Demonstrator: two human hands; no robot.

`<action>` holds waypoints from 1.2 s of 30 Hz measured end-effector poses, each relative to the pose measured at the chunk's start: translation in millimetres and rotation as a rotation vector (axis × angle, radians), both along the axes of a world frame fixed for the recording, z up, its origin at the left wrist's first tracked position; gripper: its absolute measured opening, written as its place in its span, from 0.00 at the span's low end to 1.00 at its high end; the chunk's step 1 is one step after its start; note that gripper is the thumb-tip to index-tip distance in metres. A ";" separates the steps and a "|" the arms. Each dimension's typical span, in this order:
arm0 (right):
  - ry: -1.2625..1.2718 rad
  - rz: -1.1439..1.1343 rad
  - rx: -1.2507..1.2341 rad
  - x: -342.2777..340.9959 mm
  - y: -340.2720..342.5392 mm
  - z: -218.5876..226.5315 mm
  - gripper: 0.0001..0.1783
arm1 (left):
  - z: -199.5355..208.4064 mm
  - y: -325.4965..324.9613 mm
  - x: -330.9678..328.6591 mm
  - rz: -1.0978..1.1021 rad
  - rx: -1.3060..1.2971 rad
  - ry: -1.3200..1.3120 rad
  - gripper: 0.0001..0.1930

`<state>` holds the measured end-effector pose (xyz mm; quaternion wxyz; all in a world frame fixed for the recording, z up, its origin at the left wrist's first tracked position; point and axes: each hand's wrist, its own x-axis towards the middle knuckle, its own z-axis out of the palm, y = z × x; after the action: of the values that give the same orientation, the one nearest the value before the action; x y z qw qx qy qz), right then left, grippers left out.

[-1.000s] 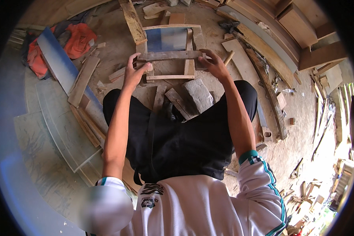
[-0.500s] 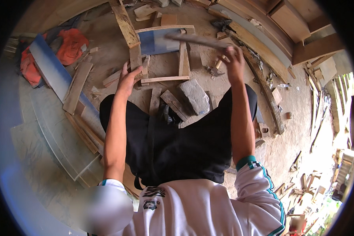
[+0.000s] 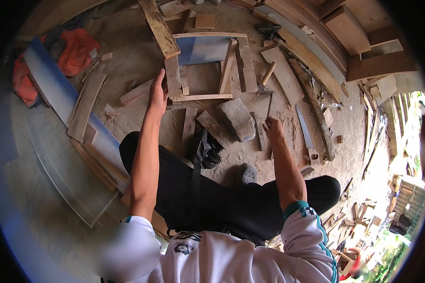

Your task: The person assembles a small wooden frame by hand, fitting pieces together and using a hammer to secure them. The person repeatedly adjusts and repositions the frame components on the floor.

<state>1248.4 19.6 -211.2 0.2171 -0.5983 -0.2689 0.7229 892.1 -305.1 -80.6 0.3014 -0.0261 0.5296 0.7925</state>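
Observation:
A small wooden frame lies on the ground in front of me, a blue-and-white panel at its far part. My left hand rests by the outer edge of the frame's left board, fingers stretched out. Closer to me on the right, my right hand is closed round a thin dark strip, seen nearly edge-on; its material is unclear. Just beyond that strip lies a claw hammer with a wooden handle. A grey stone block sits between the frame and my legs.
A handsaw and long planks lie to the right. A rough board reaches the frame's far left corner. At left are a blue-white panel and orange cloth. A black plastic bag lies near my shoe.
My right hand has come down toward me, swinging the strip from across the frame to point away from me. My left hand's fingers have straightened along the board. My right knee has moved outward.

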 end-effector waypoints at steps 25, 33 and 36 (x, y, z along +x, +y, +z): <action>-0.479 0.803 1.008 -207.8 -28.5 167.3 0.30 | 4.6 68.6 -29.8 -0.314 0.361 0.197 0.33; 0.122 0.646 0.683 -211.5 -41.4 101.0 0.27 | 87.9 76.8 -21.0 -0.420 -0.076 0.518 0.37; 0.240 0.738 0.416 -219.3 -57.5 68.9 0.29 | 100.4 86.0 -14.4 -0.540 -0.358 0.732 0.38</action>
<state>1029.1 -37.9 -142.3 0.0898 -0.3177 -0.5772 0.7469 877.7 -219.1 19.8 0.2810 0.3411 0.7167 0.5394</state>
